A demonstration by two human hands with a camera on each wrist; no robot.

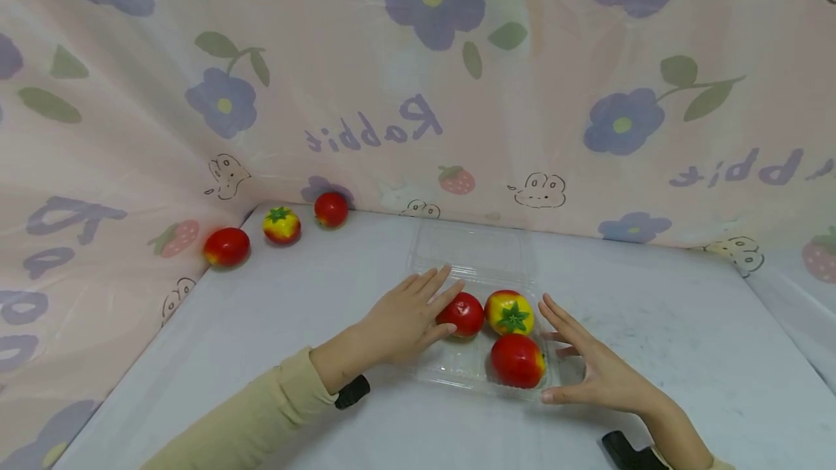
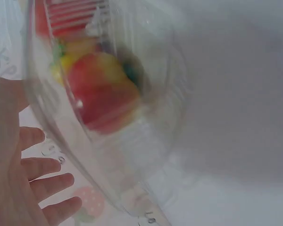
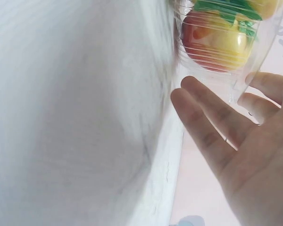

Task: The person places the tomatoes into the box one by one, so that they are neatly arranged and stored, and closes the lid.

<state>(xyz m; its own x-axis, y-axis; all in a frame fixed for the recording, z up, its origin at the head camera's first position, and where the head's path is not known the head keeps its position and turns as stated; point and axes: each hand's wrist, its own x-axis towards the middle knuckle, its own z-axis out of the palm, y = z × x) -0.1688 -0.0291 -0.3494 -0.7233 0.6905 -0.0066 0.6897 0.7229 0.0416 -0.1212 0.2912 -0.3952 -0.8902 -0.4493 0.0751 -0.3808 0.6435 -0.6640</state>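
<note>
On the table a clear plastic clamshell box (image 1: 451, 370) stands with its lid (image 1: 473, 246) folded back. Inside are three glossy toy fruits that look like tomatoes: a red one (image 1: 465, 315), a yellow one with a green star-shaped top (image 1: 503, 304) and another red one (image 1: 516, 361). My left hand (image 1: 406, 318) reaches over the box's left side, fingers extended, beside the left red fruit; whether it touches the box I cannot tell. Along the right side is my right hand (image 1: 601, 376), fingers spread and thumb near the front corner. Neither hand grips anything.
At the table's back left sit a red fruit (image 1: 226, 247), a yellow-and-red fruit (image 1: 281, 225) and a smaller-looking red fruit (image 1: 331, 209). A printed curtain (image 1: 509, 114) rises behind the white table (image 1: 653, 310) and along its left side.
</note>
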